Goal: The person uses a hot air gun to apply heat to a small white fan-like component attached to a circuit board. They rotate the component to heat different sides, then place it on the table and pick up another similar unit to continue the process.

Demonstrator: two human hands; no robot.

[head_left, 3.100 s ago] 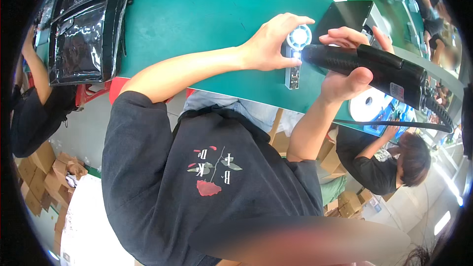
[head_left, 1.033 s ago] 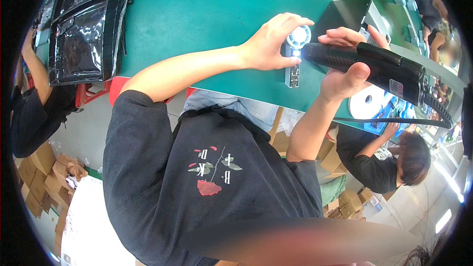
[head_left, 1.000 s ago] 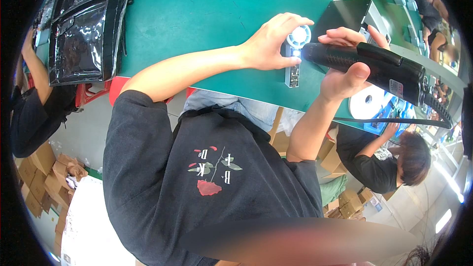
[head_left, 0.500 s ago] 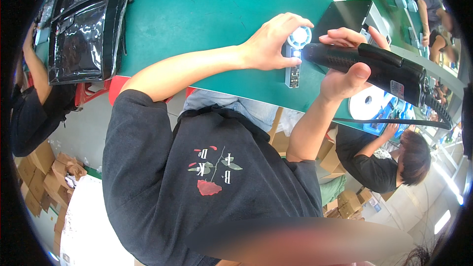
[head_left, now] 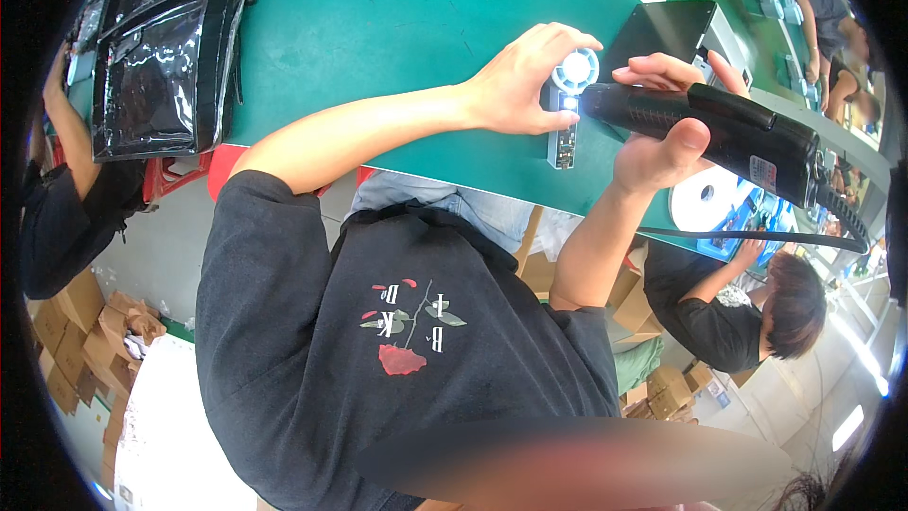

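Observation:
A small light-blue handheld fan lies on the green table with its handle toward the table's near edge. The circuit board in the handle is exposed. My left hand is closed on the fan, its fingers around the head and its thumb across the board. My right hand grips a black electric screwdriver held nearly level. The tool's tip points left and meets the handle just below the fan head, where a bright light shines. Whether a screw is under the tip cannot be made out.
Behind my right hand stands a black box. A white roll and a blue tray lie at the right, near a co-worker. A glossy black plastic-covered case occupies the left. The screwdriver's cord loops along the right.

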